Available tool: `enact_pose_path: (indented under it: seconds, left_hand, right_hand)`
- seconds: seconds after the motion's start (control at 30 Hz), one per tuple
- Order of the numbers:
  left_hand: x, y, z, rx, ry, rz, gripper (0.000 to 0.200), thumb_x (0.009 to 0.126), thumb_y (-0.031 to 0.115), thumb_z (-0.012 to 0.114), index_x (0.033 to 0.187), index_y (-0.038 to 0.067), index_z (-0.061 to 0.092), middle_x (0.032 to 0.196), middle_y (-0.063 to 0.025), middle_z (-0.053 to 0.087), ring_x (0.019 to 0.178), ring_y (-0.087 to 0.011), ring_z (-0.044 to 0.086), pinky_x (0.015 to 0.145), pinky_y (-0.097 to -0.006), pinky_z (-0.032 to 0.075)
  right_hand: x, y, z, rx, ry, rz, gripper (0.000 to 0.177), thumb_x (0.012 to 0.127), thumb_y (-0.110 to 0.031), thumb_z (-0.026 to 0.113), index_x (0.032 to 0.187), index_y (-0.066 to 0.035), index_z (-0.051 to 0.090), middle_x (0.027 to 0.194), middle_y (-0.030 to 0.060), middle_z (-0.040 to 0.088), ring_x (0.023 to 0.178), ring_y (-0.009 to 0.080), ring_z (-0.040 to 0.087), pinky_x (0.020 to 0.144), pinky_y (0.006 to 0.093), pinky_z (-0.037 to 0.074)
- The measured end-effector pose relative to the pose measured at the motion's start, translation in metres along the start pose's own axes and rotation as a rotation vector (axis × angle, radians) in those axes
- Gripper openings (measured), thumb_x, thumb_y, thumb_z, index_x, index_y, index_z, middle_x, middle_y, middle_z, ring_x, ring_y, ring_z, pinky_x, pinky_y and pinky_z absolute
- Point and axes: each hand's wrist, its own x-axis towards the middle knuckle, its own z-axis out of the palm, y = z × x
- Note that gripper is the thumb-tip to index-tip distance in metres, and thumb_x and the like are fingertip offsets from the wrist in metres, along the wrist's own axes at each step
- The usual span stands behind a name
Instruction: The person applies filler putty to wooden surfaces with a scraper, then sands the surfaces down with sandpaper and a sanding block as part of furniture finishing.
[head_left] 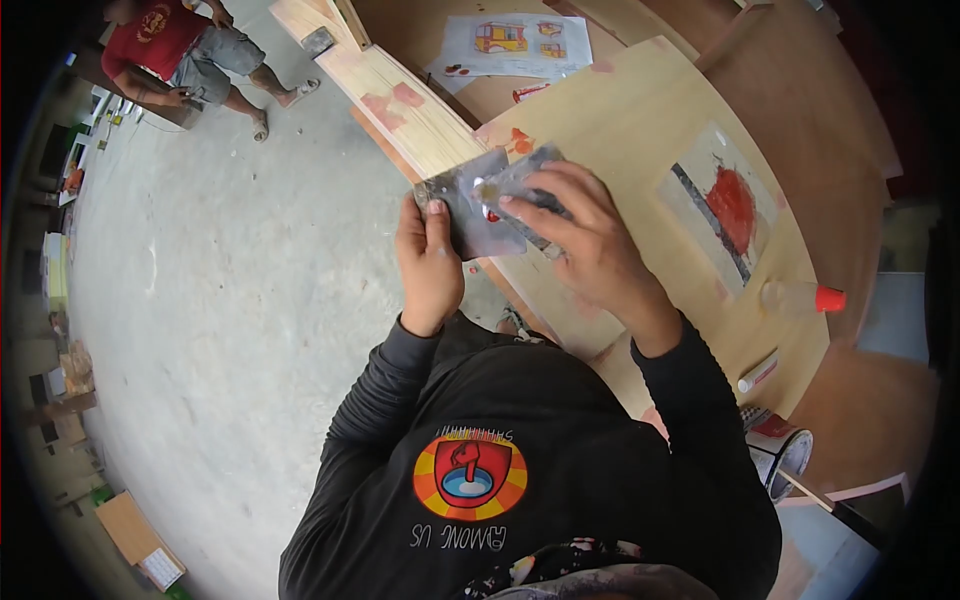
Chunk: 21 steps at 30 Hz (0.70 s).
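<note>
My left hand (431, 262) grips a flat grey metal scraper (468, 235) by its near edge, thumb on top. In my right hand (598, 232) is a second flat scraper (545, 165), fingers laid over its face. The two blades overlap in front of me, above the edge of a wooden panel. A small dab of red paste (491, 214) shows where they meet. Right of my hands, a sheet smeared with red putty (735, 207) lies on the panel (625, 130).
A clear cup with red contents (800, 297) lies on the panel, near a white tube (759, 371). A paint can (782, 455) stands at lower right. A printed drawing (515, 44) lies at the back. Another person (185, 55) stands at upper left on the concrete floor (210, 290).
</note>
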Motion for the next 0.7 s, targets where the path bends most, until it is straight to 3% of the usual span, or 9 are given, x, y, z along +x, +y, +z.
enact_pose_path:
  seconds: [0.07, 0.17, 0.23, 0.3, 0.37, 0.43, 0.53, 0.7]
  left_hand:
    - [0.001, 0.003, 0.005, -0.114, 0.008, 0.007, 0.022, 0.105, 0.015, 0.043, 0.116, -0.001, 0.053, 0.097, -0.0024, 0.063, 0.085, -0.0055, 0.052, 0.076, -0.0226, 0.045]
    - [-0.003, 0.001, 0.002, 0.009, 0.05, 0.025, 0.021, 0.105, 0.014, 0.042, 0.114, -0.001, 0.054, 0.096, -0.0017, 0.062, 0.085, -0.0053, 0.052, 0.075, -0.0227, 0.045]
    - [-0.006, 0.008, 0.006, 0.239, -0.023, 0.194, 0.02, 0.106, 0.013, 0.041, 0.113, -0.001, 0.053, 0.096, -0.0015, 0.062, 0.086, -0.005, 0.052, 0.075, -0.0221, 0.045]
    - [-0.002, -0.001, 0.002, 0.277, -0.015, 0.18, 0.019, 0.106, 0.012, 0.041, 0.113, -0.001, 0.053, 0.098, -0.0025, 0.062, 0.087, -0.0062, 0.054, 0.076, -0.0232, 0.047]
    - [-0.003, 0.003, 0.005, 0.333, -0.017, 0.149, 0.019, 0.106, 0.011, 0.04, 0.114, 0.0, 0.053, 0.099, -0.0035, 0.062, 0.088, -0.0075, 0.056, 0.078, -0.0243, 0.049]
    - [-0.001, 0.009, 0.015, -0.316, -0.013, -0.178, 0.021, 0.105, 0.011, 0.039, 0.118, 0.0, 0.052, 0.106, -0.0073, 0.063, 0.091, -0.012, 0.061, 0.081, -0.0285, 0.053]
    - [0.0, 0.002, 0.012, -0.386, -0.051, -0.21, 0.024, 0.105, 0.011, 0.038, 0.123, 0.001, 0.05, 0.112, -0.01, 0.063, 0.096, -0.0161, 0.064, 0.084, -0.0325, 0.055]
    - [-0.002, -0.007, 0.002, -0.448, -0.024, -0.197, 0.024, 0.105, 0.011, 0.039, 0.125, 0.001, 0.049, 0.114, -0.0091, 0.063, 0.099, -0.0153, 0.063, 0.086, -0.0315, 0.054]
  right_hand:
    - [-0.003, 0.006, 0.011, 0.001, -0.029, -0.017, 0.05, 0.068, 0.005, 0.065, 0.114, -0.012, 0.071, 0.119, 0.0082, 0.06, 0.12, 0.0315, 0.05, 0.102, 0.0429, 0.04]
    - [-0.008, -0.004, 0.003, -0.062, 0.056, -0.051, 0.05, 0.067, 0.005, 0.066, 0.114, -0.011, 0.071, 0.12, 0.0084, 0.059, 0.119, 0.0319, 0.05, 0.102, 0.0428, 0.041]
    - [-0.014, -0.002, 0.008, -0.073, -0.001, -0.033, 0.051, 0.067, 0.005, 0.066, 0.115, -0.011, 0.071, 0.119, 0.0084, 0.059, 0.119, 0.032, 0.05, 0.101, 0.0428, 0.041]
    - [-0.01, 0.003, 0.005, -0.092, -0.054, -0.031, 0.053, 0.066, 0.005, 0.066, 0.116, -0.011, 0.07, 0.119, 0.0085, 0.059, 0.119, 0.0321, 0.05, 0.101, 0.0428, 0.041]
    - [-0.007, -0.001, 0.003, 0.024, 0.059, -0.012, 0.056, 0.066, 0.008, 0.064, 0.119, -0.011, 0.069, 0.121, 0.0102, 0.058, 0.121, 0.0338, 0.049, 0.103, 0.0437, 0.041]
    - [-0.01, 0.004, 0.019, 0.065, 0.069, -0.001, 0.059, 0.066, 0.009, 0.062, 0.121, -0.011, 0.068, 0.123, 0.0112, 0.056, 0.122, 0.0346, 0.048, 0.104, 0.0442, 0.041]
    - [-0.02, 0.015, 0.036, 0.137, 0.096, -0.007, 0.061, 0.065, 0.012, 0.058, 0.121, -0.009, 0.067, 0.127, 0.0138, 0.053, 0.125, 0.0363, 0.046, 0.106, 0.0449, 0.041]
    - [-0.033, 0.031, 0.024, 0.038, 0.064, 0.01, 0.06, 0.064, 0.013, 0.058, 0.118, -0.01, 0.07, 0.125, 0.0121, 0.056, 0.123, 0.0359, 0.049, 0.105, 0.0446, 0.042]
